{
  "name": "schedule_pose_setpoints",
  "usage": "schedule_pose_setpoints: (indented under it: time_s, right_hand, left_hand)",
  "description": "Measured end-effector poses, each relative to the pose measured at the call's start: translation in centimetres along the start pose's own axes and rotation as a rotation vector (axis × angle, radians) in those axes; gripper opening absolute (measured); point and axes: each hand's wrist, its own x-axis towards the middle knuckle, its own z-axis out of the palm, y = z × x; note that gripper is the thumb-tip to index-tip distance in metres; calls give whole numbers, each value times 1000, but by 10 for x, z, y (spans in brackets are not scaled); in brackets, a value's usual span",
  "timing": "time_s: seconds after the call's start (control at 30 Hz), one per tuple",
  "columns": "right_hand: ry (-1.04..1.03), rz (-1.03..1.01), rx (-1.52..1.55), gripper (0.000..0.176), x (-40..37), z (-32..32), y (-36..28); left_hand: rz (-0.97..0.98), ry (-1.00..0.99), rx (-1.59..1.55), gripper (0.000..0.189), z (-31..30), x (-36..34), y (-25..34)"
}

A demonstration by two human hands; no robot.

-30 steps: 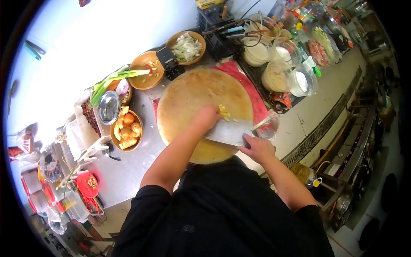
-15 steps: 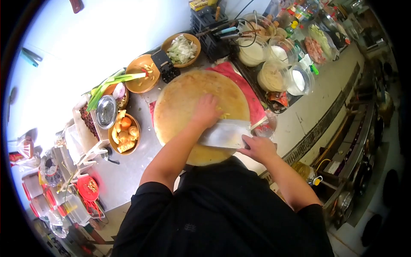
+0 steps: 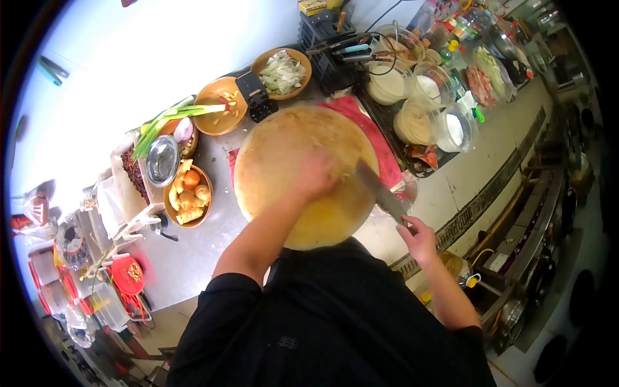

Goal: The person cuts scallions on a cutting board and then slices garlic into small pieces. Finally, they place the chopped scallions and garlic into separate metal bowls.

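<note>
Cleaver (image 3: 377,190) points up-left toward frame centre; right hand (image 3: 419,237) clamps its handle, left hand (image 3: 314,175) sits at its tip on board (image 3: 277,145), grip blurred.

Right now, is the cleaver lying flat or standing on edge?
On edge: the cleaver shows as a narrow strip, handle in the right hand.

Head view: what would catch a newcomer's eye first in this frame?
The big round wooden chopping board fills the middle of the steel counter, lying on a red cloth. The left hand, blurred, rests on the board, while the right hand holds a cleaver angled in towards it. Left of the board stand a bowl of orange-yellow pieces and long green spring onions.
</note>
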Motion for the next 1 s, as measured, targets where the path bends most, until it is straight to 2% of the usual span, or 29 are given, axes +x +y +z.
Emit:
schedule_pose_setpoints:
  time_s: [0.03, 0.07, 0.1, 0.2, 0.23, 0.3, 0.4, 0.47, 0.5, 0.57, 0.6, 0.67, 0.7, 0.77, 0.8, 0.83, 0.87, 0.93, 0.97, 1.0]
  right_hand:
    - [42, 80, 123, 35, 0, 5, -1]
    - [84, 162, 248, 35, 1, 9, -2]
    - [81, 160, 245, 35, 3, 11, -4]
    - [54, 251, 339, 33, 11, 15, -8]
    - [47, 229, 316, 34, 13, 19, -8]
    - [33, 202, 295, 36, 19, 28, -10]
    - [53, 100, 218, 41, 30, 43, -20]
    - [160, -84, -6, 44, 39, 53, -39]
    - [144, -108, -2, 44, 47, 58, -45]
    - [128, -66, -235, 45, 62, 70, -56]
    - [111, -77, -229, 46, 71, 78, -54]
    - [97, -162, -256, 48, 88, 91, -46]
    - [108, -207, -289, 49, 93, 96, -43]
    - [65, -247, -287, 48, 100, 98, -42]
    - [35, -298, -334, 45, 103, 96, -37]
    - [7, -344, -382, 43, 102, 97, -41]
    - [-34, -264, -380, 42, 99, 95, -44]
    - [-14, -307, -436, 42, 97, 96, -43]
    - [11, -342, -495, 42, 96, 94, -41]
    - [40, -386, -501, 42, 98, 94, -37]
  left_hand:
    - [-5, 4, 0, 31, 9, -4, 11]
    - [81, -53, 61, 29, 16, -7, 21]
    - [168, -111, 122, 27, 22, -9, 23]
    - [204, -41, 123, 24, 32, -10, 7]
    - [200, -40, 126, 24, 39, -15, -6]
    - [156, 12, -60, 17, 37, -22, -28]
    - [145, 80, -15, 16, 13, -35, -37]
    - [120, 25, 45, 16, 3, -41, -44]
    - [101, -39, 92, 17, -4, -46, -50]
    - [62, -14, 127, 15, -10, -53, -46]
    - [42, 2, 146, 14, -10, -53, -42]
    - [39, 167, 119, 10, 9, -58, -49]
    - [11, 177, 148, 10, -4, -56, -43]
    - [33, 404, 69, 12, -44, -50, -25]
    - [21, 411, 85, 12, -52, -56, -33]
    - [-116, 470, 35, 15, -59, -61, -43]
    - [-248, 528, -19, 18, -67, -66, -54]
    - [-330, 642, 227, 22, -131, -81, -78]
    - [-502, 663, 336, 30, -164, -82, -87]
    - [-548, 627, 291, 42, -200, -95, -98]
